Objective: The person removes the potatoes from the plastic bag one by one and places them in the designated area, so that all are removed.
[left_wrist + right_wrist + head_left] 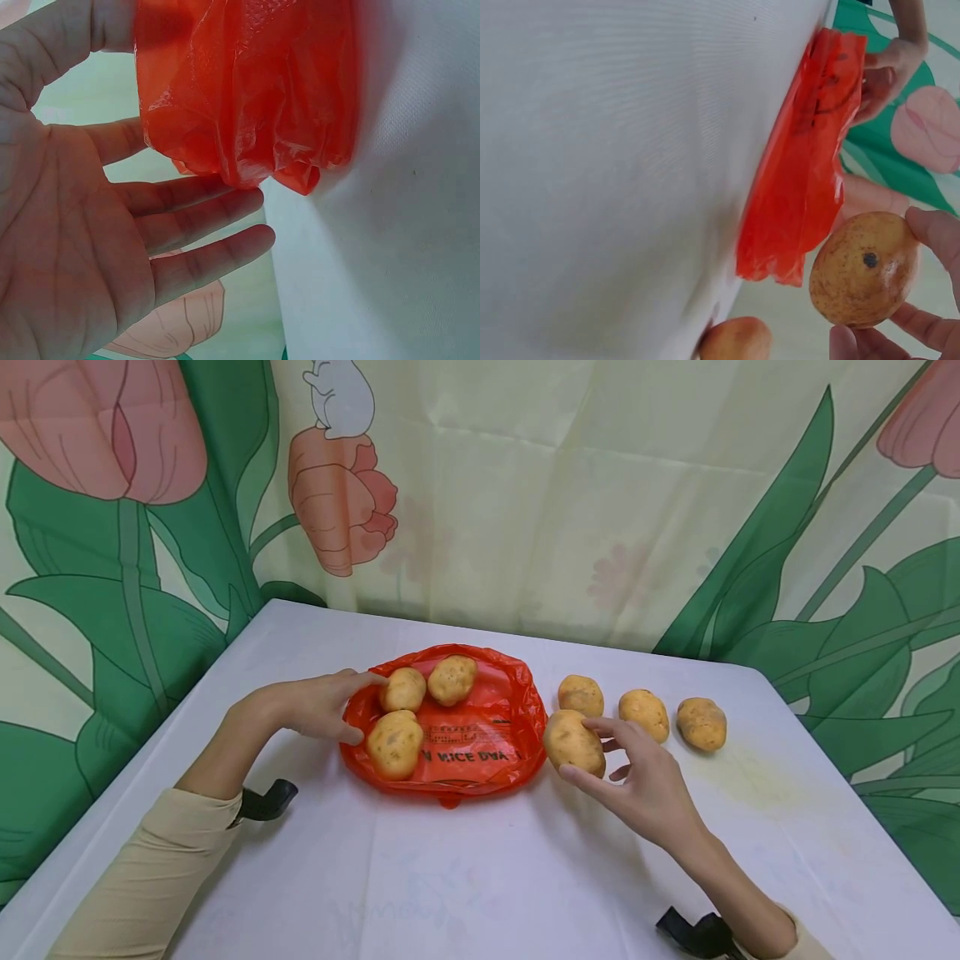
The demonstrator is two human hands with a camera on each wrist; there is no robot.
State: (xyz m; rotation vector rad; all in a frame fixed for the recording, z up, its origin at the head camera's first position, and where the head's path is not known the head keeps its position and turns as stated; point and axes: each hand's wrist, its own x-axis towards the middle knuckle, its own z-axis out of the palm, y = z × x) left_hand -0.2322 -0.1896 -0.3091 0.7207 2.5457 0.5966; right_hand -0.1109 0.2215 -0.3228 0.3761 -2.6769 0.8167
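Right hand (651, 787): fingers part-closed, pinching potato (573, 743) between tips
Left hand (309, 705): fingers spread, touching red plastic bag (495, 779)

Indoor tabletop station (450, 881), tulip-print backdrop (510, 510)

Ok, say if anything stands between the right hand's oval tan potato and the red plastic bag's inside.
Only the raised right rim of the red plastic bag, beside the potato; no other object visibly intervenes.
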